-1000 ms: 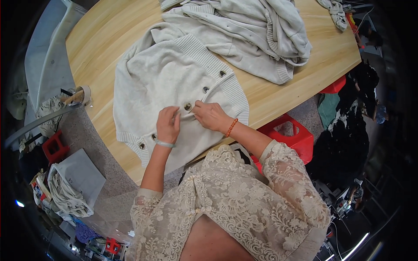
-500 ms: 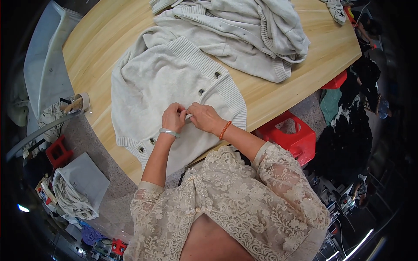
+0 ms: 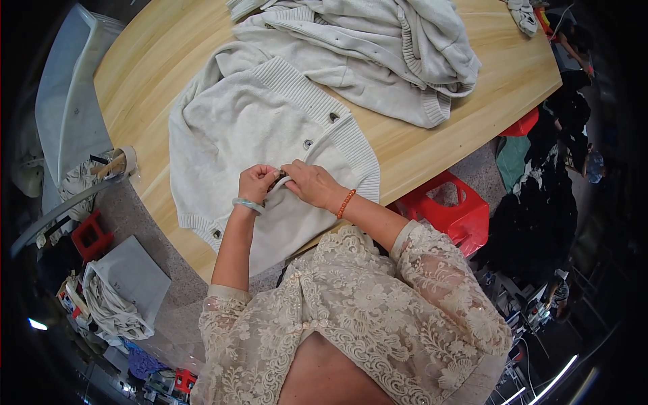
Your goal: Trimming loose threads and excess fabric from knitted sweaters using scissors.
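Observation:
A light grey knitted cardigan (image 3: 229, 121) lies spread on the wooden table (image 3: 145, 88), its ribbed hem toward the right. Along its front band sit dark round buttons; one button (image 3: 308, 144) shows just above my right hand. Over the middle of the band, my left hand (image 3: 256, 183) pinches a dark button between thumb and fingertips. My right hand (image 3: 312, 183) grips the edge of the button band right beside it, fingers closed on the knit. Both fingertips nearly touch, partly hiding the button.
More grey knitted garments (image 3: 378, 47) are heaped at the far side of the table. Red plastic stools (image 3: 449, 209) stand at the right edge. A pile of black cloth (image 3: 533, 223) lies beyond. To the left are a white bin (image 3: 74, 88) and a tub of pale cloth (image 3: 115, 304).
My left hand has shifted slightly left and down, away from the right hand, and a dark button now shows between them. The cardigan has slid slightly left.

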`<control>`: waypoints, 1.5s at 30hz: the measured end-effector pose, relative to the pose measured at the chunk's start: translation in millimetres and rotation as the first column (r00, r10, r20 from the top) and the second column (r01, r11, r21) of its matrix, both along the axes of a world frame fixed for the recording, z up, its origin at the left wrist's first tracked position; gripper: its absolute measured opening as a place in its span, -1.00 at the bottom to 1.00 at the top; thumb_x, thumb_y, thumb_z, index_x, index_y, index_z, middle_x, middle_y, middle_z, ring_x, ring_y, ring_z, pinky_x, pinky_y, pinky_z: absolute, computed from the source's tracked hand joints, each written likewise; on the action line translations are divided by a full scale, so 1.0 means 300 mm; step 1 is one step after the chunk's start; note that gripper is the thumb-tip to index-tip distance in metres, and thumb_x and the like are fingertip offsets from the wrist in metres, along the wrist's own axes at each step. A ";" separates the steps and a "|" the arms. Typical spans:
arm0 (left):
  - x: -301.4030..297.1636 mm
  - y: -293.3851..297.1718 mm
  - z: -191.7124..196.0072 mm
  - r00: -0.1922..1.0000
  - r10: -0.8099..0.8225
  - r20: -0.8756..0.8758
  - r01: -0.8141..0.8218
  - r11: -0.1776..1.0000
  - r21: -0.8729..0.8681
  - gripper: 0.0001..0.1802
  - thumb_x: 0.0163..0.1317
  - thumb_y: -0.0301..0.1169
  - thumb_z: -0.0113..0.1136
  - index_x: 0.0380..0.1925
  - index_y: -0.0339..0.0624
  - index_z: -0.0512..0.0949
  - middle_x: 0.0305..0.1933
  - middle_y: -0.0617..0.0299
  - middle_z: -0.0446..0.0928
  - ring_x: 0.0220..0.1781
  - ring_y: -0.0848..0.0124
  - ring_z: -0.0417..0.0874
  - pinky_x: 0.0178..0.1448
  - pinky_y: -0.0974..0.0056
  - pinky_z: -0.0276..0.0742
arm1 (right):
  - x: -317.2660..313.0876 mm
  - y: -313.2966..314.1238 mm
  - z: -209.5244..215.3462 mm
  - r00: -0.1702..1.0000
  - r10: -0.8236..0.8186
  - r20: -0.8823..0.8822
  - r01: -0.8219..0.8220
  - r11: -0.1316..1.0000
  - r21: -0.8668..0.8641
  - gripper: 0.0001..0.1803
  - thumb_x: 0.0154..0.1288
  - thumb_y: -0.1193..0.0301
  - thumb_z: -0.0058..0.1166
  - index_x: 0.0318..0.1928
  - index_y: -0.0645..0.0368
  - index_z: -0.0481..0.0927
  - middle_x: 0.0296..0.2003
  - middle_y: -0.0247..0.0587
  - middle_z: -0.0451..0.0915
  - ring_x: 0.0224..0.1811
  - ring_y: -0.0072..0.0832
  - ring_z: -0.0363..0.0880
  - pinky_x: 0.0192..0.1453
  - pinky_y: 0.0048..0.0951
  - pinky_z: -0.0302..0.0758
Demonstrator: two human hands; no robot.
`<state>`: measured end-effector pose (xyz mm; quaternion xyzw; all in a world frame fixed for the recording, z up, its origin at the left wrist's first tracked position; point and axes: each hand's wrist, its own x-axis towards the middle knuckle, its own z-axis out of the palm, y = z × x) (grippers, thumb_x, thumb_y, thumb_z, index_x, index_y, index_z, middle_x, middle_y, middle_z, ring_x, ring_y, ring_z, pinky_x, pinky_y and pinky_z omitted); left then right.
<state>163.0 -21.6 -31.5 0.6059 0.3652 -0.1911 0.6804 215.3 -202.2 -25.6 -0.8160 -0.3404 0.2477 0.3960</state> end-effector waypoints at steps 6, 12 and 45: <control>-0.008 0.036 -0.012 0.997 -0.079 -0.028 0.077 0.996 -0.052 -0.90 0.19 -0.46 0.28 -0.35 -0.26 0.61 -0.42 0.35 0.60 -0.45 0.64 0.52 -0.34 0.52 0.43 | 0.013 0.017 0.014 0.998 0.067 0.019 -0.065 0.996 -0.060 -0.68 0.21 0.30 0.11 -0.11 0.20 0.43 -0.26 -0.02 0.47 -0.29 -0.05 0.58 -0.21 -0.15 0.55; -0.054 0.016 0.044 0.977 -0.169 0.130 0.181 0.980 -0.081 -0.71 0.18 -0.51 0.24 -0.09 -0.36 0.56 -0.22 0.21 0.61 -0.20 0.55 0.57 -0.02 0.43 0.49 | 0.019 0.000 -0.023 0.998 0.039 -0.047 -0.040 0.999 -0.022 -0.72 0.22 0.26 0.09 -0.20 0.23 0.48 -0.23 0.01 0.48 -0.28 -0.03 0.58 -0.18 -0.13 0.54; -0.097 0.017 0.022 0.858 -0.469 0.210 0.294 0.782 0.549 -0.94 0.17 -0.53 0.18 -0.34 -0.26 0.55 -0.37 0.11 0.57 -0.34 0.36 0.60 -0.24 0.32 0.48 | 0.049 -0.058 -0.004 0.998 0.061 -0.002 -0.061 0.996 -0.061 -0.85 0.21 0.36 0.12 -0.25 0.13 0.55 -0.33 -0.14 0.50 -0.32 -0.14 0.57 -0.25 -0.23 0.52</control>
